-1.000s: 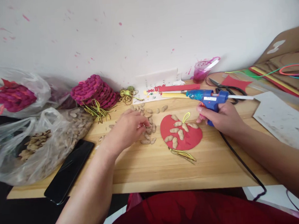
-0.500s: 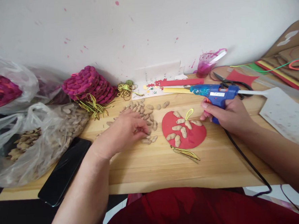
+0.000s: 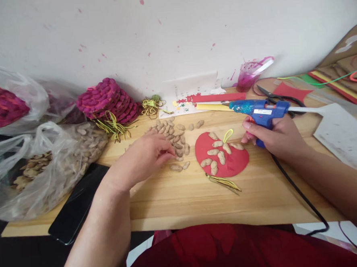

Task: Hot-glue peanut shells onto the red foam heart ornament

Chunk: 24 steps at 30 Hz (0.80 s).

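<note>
Two hands: right hand (image 3: 277, 137) fingers clamp glue gun (image 3: 263, 111); left hand (image 3: 143, 157) fingers curled over peanuts (image 3: 172, 133), grasp hidden.

Single head-worn view, set above the near edge of the surface (image 3: 177, 206), facing forward and down toward the wall (image 3: 172, 29) behind the far edge, near.

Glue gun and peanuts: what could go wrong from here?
The glue gun in the right hand has its nozzle near the red shape; a drip, if hot, might burn the left hand picking among loose peanuts nearby. Its black cord trails off the table and could snag. The phone overhangs the edge beside the left forearm and might be knocked off.
</note>
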Each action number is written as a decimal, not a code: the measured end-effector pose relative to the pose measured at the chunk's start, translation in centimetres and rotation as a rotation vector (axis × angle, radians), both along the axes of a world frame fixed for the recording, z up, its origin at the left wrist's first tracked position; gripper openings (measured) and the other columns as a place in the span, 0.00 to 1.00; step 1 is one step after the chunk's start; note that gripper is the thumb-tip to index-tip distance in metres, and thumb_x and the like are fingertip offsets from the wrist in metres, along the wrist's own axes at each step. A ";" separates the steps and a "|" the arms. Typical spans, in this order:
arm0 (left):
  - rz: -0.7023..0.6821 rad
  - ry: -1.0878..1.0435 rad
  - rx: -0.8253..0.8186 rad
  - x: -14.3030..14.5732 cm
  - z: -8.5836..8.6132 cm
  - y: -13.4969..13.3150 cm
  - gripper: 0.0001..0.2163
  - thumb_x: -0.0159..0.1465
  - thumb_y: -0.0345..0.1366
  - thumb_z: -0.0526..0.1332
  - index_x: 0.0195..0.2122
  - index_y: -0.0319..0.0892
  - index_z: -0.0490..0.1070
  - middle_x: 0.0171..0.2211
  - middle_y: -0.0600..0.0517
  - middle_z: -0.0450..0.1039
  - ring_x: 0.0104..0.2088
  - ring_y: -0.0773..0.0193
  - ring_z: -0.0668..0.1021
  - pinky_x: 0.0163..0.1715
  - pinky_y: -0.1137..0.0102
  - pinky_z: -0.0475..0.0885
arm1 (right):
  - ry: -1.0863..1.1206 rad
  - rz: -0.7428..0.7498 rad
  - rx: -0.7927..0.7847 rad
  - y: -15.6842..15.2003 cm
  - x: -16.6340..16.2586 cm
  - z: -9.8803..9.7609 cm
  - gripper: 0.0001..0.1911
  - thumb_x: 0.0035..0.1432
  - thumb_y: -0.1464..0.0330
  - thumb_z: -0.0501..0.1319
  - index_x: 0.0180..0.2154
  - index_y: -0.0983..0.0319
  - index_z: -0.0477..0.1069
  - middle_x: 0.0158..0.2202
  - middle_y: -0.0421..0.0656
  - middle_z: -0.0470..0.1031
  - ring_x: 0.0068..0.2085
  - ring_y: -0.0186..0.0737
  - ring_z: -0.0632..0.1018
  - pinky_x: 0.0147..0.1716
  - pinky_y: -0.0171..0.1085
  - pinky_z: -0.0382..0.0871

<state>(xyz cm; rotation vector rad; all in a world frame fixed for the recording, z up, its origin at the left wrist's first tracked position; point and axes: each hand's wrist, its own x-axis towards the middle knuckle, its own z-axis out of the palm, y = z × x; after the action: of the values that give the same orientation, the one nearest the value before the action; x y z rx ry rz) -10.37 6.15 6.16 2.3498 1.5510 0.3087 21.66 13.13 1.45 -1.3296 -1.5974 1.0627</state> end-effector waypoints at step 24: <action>0.504 -0.110 0.257 -3.4 -2.2 2.7 0.09 0.64 0.31 0.61 0.42 0.43 0.81 0.41 0.49 0.83 0.44 0.57 0.81 0.48 0.64 0.71 | -0.086 -0.024 -0.029 0.5 0.6 -0.4 0.23 0.53 0.46 0.67 0.30 0.59 0.73 0.21 0.43 0.76 0.26 0.46 0.77 0.28 0.43 0.69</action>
<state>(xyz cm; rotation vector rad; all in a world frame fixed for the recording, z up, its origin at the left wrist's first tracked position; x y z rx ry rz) -13.75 8.84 3.92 2.0302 2.1386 0.7768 22.23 13.63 1.03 -1.4282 -1.6302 1.0301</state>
